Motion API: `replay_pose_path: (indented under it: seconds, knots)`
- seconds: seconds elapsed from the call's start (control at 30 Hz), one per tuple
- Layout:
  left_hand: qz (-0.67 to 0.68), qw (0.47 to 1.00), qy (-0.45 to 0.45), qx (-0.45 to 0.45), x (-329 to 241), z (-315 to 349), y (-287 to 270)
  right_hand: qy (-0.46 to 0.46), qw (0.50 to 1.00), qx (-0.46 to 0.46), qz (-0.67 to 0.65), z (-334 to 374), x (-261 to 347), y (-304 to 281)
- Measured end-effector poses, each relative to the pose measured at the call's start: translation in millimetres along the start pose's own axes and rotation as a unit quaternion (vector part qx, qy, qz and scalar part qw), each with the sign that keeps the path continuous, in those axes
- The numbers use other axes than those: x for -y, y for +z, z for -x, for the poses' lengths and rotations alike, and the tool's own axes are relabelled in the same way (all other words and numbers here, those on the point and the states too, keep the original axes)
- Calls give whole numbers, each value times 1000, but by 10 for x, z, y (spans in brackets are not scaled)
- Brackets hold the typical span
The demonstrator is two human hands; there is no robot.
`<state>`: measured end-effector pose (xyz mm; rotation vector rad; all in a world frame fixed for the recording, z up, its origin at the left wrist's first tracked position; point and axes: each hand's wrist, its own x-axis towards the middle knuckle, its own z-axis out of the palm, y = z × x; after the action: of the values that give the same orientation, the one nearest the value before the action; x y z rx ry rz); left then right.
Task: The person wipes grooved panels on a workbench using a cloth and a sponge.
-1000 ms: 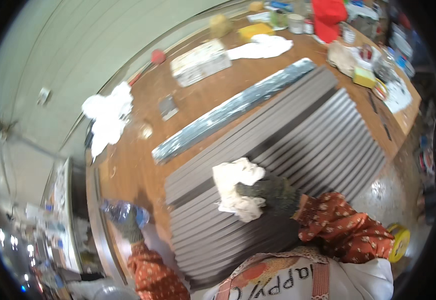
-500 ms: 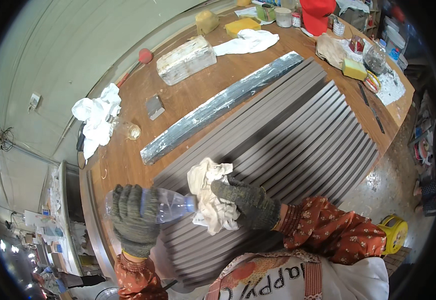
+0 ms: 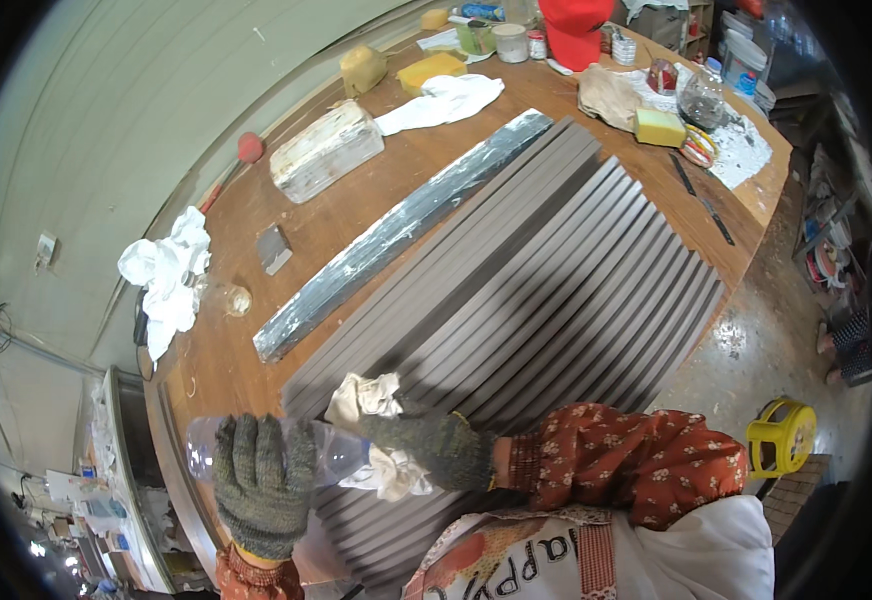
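My left hand [image 3: 264,485], in a dark knitted glove, is wrapped round a clear plastic bottle [image 3: 339,455]. The bottle lies tipped on its side, its neck pointing right against a crumpled cream cloth [image 3: 399,477]. My right hand [image 3: 441,448], gloved the same way, grips this cloth; folds stick out above and below its fingers, and its fingertips are partly hidden beside the bottle neck. Both hands are over the near left part of a set of long grey-brown ribbed strips [image 3: 596,290] laid side by side on the wooden table [image 3: 226,370].
Beyond the strips lies a long paint-smeared bar [image 3: 406,235], with a whitish block [image 3: 326,152] behind it. White rags [image 3: 166,270] lie at the left. At the far right are a yellow sponge [image 3: 660,127] and a thin black blade-like tool [image 3: 701,198]. A yellow stool [image 3: 782,438] stands right.
The view has shifted, so the tabletop things appear further left. Both hands, with bottle and cloth, are lower and closer to me. My right hand now covers more of the cloth's middle.
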<state>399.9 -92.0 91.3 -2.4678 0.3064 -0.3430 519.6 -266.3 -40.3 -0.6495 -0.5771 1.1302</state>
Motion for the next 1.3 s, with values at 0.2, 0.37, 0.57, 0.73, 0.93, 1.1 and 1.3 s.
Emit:
replay_pose_path:
  seconds: [0.2, 0.37, 0.57, 0.73, 0.93, 1.1, 1.3]
  knots:
    - [134, 985, -109, 15, 46, 184, 133, 64, 972, -35, -225, -172, 30, 158]
    - [374, 875, -305, -27, 94, 471, 526, 58, 961, -31, -268, -227, 232, 355]
    - [543, 652, -515, -120, 455, 926, 1214, 22, 972, 17, -233, -223, 203, 35]
    - [539, 499, -621, -273, 852, 1391, 1915, -4, 952, 159, -260, 168, 288, -648]
    - [552, 404, -665, -299, 417, 1561, 2319, -173, 948, -263, 34, 1139, 1171, -1003]
    - [499, 331, -792, -118, 302, 2141, 2398, -251, 802, -490, 231, 2126, 1772, -1585]
    - [548, 676, -471, -143, -4, 415, 1251, -84, 483, -560, 667, 1801, 1631, -1252]
